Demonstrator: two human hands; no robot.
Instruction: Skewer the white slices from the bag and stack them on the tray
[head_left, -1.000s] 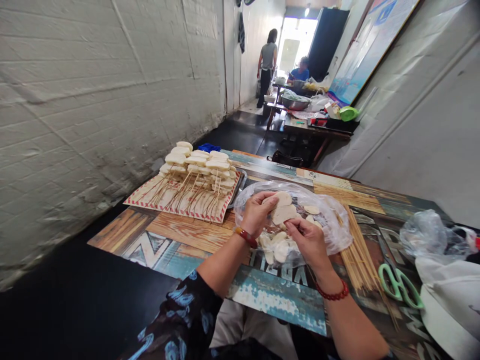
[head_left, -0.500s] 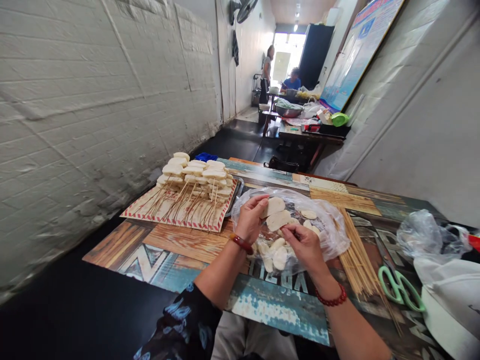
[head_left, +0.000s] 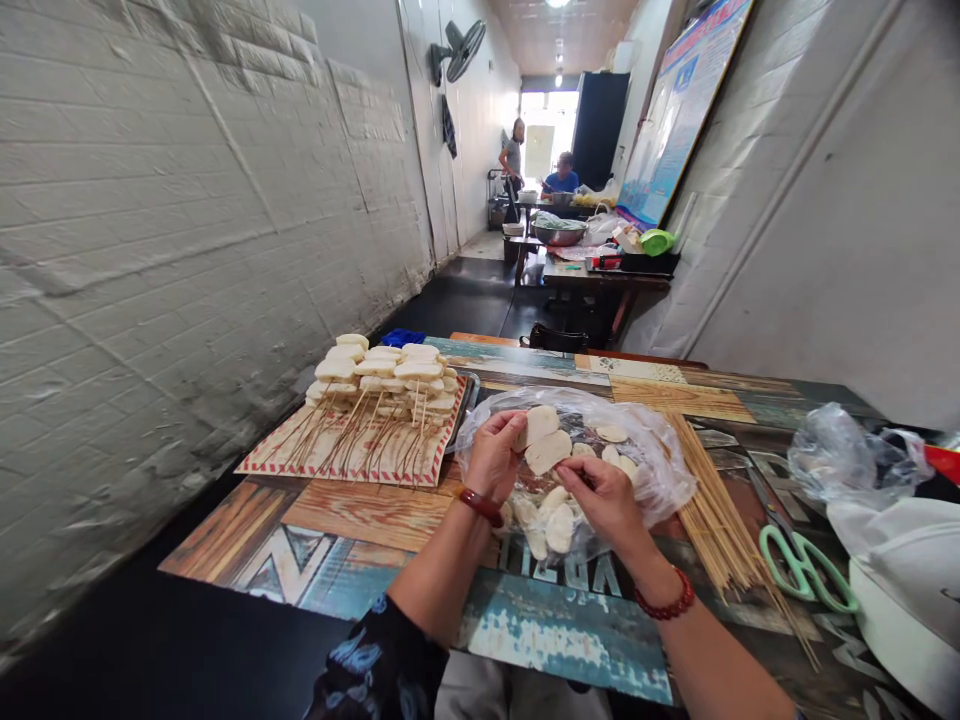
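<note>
Above an open clear plastic bag (head_left: 667, 485), both my hands work with two pale oval slices. My left hand (head_left: 496, 455) is closed on the upper slice (head_left: 541, 420), gripping its left edge between thumb and fingers. The lower slice (head_left: 549, 454) overlaps it, and my right hand (head_left: 606, 492) pinches its lower right edge. Whether a stick runs through the slices or lies in my right fingers, I cannot tell. More loose slices (head_left: 559, 528) lie in the bag beneath. On the left, skewered slices (head_left: 418, 370) are stacked on printed paper (head_left: 262, 458), sticks pointing towards me.
A bundle of bamboo skewers (head_left: 709, 510) lies right of the bag, beside green-handled scissors (head_left: 802, 568). A white cap (head_left: 911, 575) and a crumpled plastic bag (head_left: 840, 455) are at the right edge. Two people are by tables farther back, near a metal bowl (head_left: 559, 233).
The view has tilted up a little, so the table sits lower in the picture. My hands keep hold of the same two slices, with little visible movement.
</note>
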